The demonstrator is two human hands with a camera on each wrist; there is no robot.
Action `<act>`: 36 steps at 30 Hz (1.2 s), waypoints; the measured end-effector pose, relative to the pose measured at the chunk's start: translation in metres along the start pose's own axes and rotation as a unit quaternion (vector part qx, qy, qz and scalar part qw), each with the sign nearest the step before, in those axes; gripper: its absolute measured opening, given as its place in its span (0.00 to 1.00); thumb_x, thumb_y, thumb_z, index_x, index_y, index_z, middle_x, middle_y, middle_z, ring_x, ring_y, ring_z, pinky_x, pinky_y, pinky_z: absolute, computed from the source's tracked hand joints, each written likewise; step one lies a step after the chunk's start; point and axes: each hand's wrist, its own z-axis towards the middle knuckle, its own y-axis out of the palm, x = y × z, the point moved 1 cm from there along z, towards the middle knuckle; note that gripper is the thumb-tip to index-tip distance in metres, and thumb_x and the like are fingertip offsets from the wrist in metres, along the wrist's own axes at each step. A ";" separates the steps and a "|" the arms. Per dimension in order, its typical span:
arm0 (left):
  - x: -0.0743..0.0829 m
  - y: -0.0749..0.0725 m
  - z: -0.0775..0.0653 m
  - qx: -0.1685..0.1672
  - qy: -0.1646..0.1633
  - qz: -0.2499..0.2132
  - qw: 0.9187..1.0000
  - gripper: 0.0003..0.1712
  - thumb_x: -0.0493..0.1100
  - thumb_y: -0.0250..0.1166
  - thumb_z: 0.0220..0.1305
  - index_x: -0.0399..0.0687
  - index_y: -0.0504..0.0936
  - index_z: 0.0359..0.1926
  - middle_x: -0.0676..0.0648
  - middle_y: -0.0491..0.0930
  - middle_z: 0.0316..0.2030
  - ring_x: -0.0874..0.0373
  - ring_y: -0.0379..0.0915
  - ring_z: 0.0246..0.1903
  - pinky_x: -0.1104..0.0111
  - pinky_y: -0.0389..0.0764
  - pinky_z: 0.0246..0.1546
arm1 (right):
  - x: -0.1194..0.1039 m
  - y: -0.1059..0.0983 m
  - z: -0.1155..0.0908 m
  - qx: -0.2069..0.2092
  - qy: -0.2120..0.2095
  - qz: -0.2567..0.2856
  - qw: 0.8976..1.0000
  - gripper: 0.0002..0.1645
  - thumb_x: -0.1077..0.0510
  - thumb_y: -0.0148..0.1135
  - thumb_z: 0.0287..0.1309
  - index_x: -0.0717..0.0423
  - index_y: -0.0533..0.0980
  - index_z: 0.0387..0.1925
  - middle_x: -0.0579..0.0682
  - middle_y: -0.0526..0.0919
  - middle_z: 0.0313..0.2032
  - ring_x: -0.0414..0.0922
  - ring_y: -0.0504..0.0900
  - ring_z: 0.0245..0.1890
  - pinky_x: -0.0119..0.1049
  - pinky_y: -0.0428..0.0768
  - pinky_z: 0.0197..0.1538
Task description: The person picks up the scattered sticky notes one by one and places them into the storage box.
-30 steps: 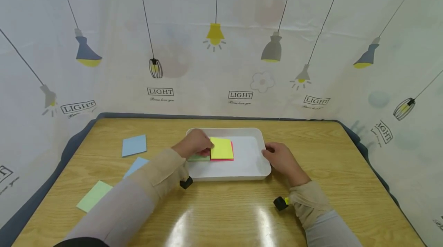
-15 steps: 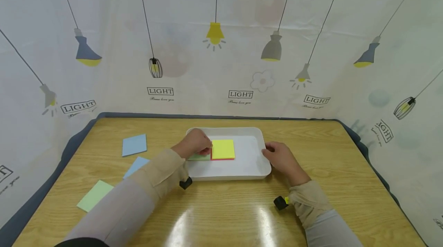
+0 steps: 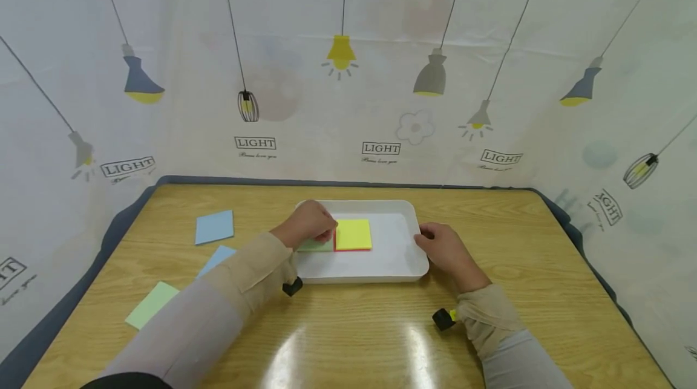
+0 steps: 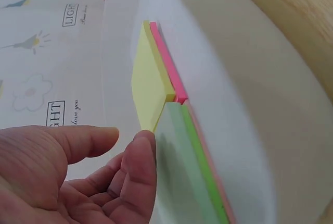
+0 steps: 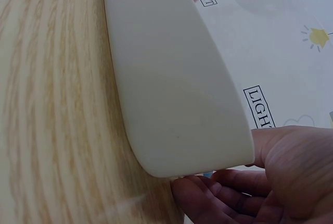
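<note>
yellow pad (image 3: pixel 353 235) lies just right of the left grip (image 3: pixel 308 223).

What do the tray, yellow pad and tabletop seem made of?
White tray: probably plastic, smooth, with rounded corners and no visible grain.
Yellow pad: likely paper, matte, a thin square block with crisp edges.
Tabletop: wood or wood-look laminate, glossy, showing grain and bright reflections.

Tabletop (image 3: pixel 354 334): yellowish wood grain, two bright glare streaks toward the near edge. A shallow white tray (image 3: pixel 397 259) sits flat near the middle. To its left: one blue square (image 3: pixel 215 227), a second blue square (image 3: pixel 215 259) and a pale green square (image 3: pixel 149 305), the latter two partly hidden.
</note>
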 end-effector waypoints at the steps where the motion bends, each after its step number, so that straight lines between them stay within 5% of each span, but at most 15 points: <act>1: 0.000 -0.002 -0.001 0.003 0.004 0.000 1.000 0.11 0.42 0.61 0.58 0.39 0.85 0.27 0.46 0.81 0.20 0.58 0.74 0.21 0.69 0.78 0.27 | 0.000 0.000 0.000 0.001 0.000 0.000 1.000 0.24 0.52 0.51 0.64 0.60 0.72 0.57 0.58 0.77 0.52 0.48 0.74 0.47 0.48 0.76 0.51; 11: 0.005 -0.050 -0.016 0.038 0.043 -0.003 0.998 0.16 0.46 0.54 0.65 0.41 0.78 0.47 0.40 0.79 0.43 0.48 0.76 0.39 0.56 0.81 0.42 | 0.003 -0.001 0.000 -0.003 0.004 0.002 1.000 0.24 0.52 0.50 0.64 0.60 0.71 0.57 0.59 0.77 0.52 0.48 0.74 0.47 0.48 0.76 0.50; 20: -0.019 -0.093 -0.033 0.090 0.088 0.112 0.986 0.22 0.53 0.51 0.68 0.43 0.73 0.53 0.43 0.75 0.50 0.51 0.70 0.45 0.53 0.76 0.47 | 0.004 0.000 0.003 0.000 -0.008 -0.002 1.000 0.23 0.52 0.51 0.64 0.60 0.72 0.56 0.58 0.78 0.50 0.48 0.74 0.45 0.47 0.77 0.49; 29: -0.073 -0.112 -0.053 0.057 0.127 0.190 0.972 0.28 0.53 0.55 0.66 0.42 0.68 0.61 0.38 0.71 0.57 0.46 0.64 0.56 0.47 0.70 0.55 | -0.001 0.000 0.003 -0.001 -0.005 0.004 1.000 0.21 0.52 0.51 0.64 0.59 0.73 0.53 0.57 0.79 0.47 0.47 0.74 0.42 0.45 0.77 0.46; 36: -0.112 -0.109 -0.077 -0.021 0.158 0.222 0.962 0.36 0.56 0.60 0.61 0.43 0.65 0.65 0.36 0.64 0.63 0.41 0.58 0.61 0.44 0.67 0.57 | -0.001 0.001 0.001 -0.007 0.009 0.006 1.000 0.22 0.51 0.50 0.64 0.58 0.72 0.55 0.56 0.78 0.49 0.47 0.73 0.44 0.46 0.76 0.48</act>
